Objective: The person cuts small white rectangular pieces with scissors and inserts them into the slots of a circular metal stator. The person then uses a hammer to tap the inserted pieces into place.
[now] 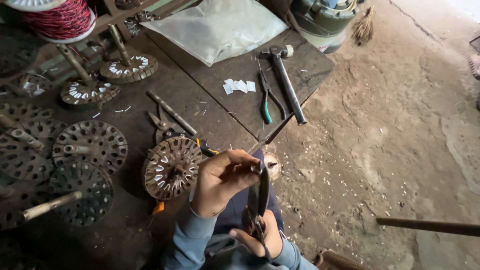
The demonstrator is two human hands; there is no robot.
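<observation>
Right hand point(260, 239) low, near lap, fingers clenched round lower end of dark shears point(258, 200). Left hand point(222, 180) above, fingers wrapped on shears' top end. Shears upright between both hands, over knee. Looks steel: heavy, stiff, likely greasy; best taken by handles, clear of blades. Beyond on bench point(235, 107): stator point(171, 167), more stators left, pliers point(267, 97), hammer point(287, 82), paper slips point(239, 86), plastic sheet point(220, 27), red wire spool point(57, 20).

A crumpled clear plastic bag point(218, 27) lies at the workbench's point(240, 107) far edge.
</observation>
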